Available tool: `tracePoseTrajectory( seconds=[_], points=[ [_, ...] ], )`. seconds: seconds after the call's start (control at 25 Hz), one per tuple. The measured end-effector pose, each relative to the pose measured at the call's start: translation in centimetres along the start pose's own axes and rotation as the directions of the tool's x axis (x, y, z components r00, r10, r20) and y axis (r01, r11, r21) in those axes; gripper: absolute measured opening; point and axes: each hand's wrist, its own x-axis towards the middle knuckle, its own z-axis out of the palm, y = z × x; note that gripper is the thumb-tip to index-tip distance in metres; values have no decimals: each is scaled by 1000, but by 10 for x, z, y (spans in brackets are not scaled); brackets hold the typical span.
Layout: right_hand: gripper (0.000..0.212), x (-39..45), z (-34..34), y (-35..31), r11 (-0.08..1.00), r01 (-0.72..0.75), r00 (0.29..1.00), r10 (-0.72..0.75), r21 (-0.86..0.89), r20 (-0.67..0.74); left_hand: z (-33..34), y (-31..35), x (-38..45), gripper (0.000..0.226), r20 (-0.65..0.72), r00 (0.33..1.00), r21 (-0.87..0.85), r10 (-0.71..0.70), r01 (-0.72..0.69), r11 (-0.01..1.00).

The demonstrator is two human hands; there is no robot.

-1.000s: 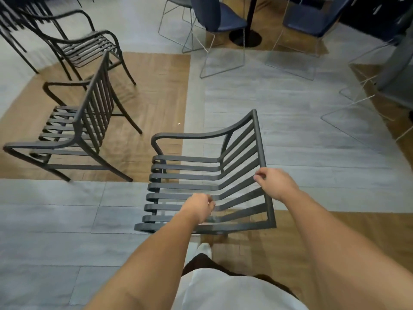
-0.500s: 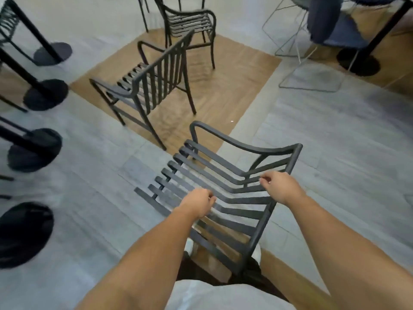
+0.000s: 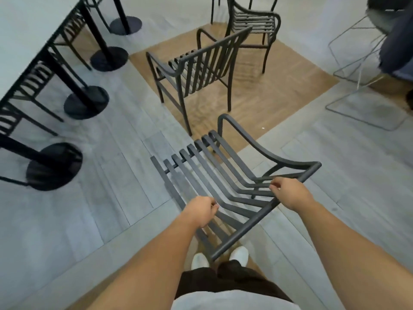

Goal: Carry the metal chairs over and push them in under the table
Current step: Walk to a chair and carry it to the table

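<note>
2 hands' fingers [image 3: 213, 203] seemingly around chair [image 3: 225, 173]

Chair [image 3: 225, 182] carried w/ turn toward table [image 3: 26, 25]

The setting is a café or canteen-type seating area. A long pale-topped desk [image 3: 24, 34] runs along the left on black posts with round black disc bases [image 3: 86, 101]. Dark grey slatted metal armchairs [image 3: 196, 68] of one matching model stand on the floor, some tucked under the desk. Blue-seated chairs on thin wire sled frames [image 3: 366, 90] occupy the right. Flooring combines grey plank tiles [image 3: 89, 209] with a brown wood-pattern inlay [image 3: 268, 90].
</note>
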Motion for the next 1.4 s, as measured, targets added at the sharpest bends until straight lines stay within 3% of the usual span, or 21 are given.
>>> tracePoseTrajectory(
  seconds=[0.12, 0.28, 0.48, 0.64, 0.72, 0.84, 1.0, 1.4],
  points=[
    [41, -4, 6, 2, 1000, 7, 998, -7, 0, 61, 11, 0, -10, 33, -5, 1000, -33, -28, 28, 999],
    [71, -5, 8, 10, 993, 113, 975, -108, -14, 194, 28, 5, -14, 33, 6, 997, -84, -74, 74, 994],
    [95, 25, 5, 37, 929, 300, 915, -216, -217, 340, 54, 33, -9, 41, 19, 986, -192, -166, 167, 967],
    [67, 56, 8, 59, 746, 510, 851, -366, -427, 377, 86, 69, -13, 83, 95, 961, -384, -260, 276, 881],
    [47, 68, 9, 71, 663, 587, 809, -451, -464, 377, 101, 88, -14, 95, 83, 948, -344, -308, 317, 884],
    [30, 83, 10, 79, 597, 645, 764, -512, -477, 392, 110, 102, -9, 75, -4, 920, -179, -391, 384, 906],
    [19, 90, 17, 83, 547, 678, 733, -553, -491, 396, 113, 106, -7, 52, -40, 885, -93, -463, 458, 884],
    [23, 123, 7, 55, 419, 729, 669, -603, -541, 434, 118, 114, -1, 50, -99, 814, -193, -573, 549, 813]
  ],
)
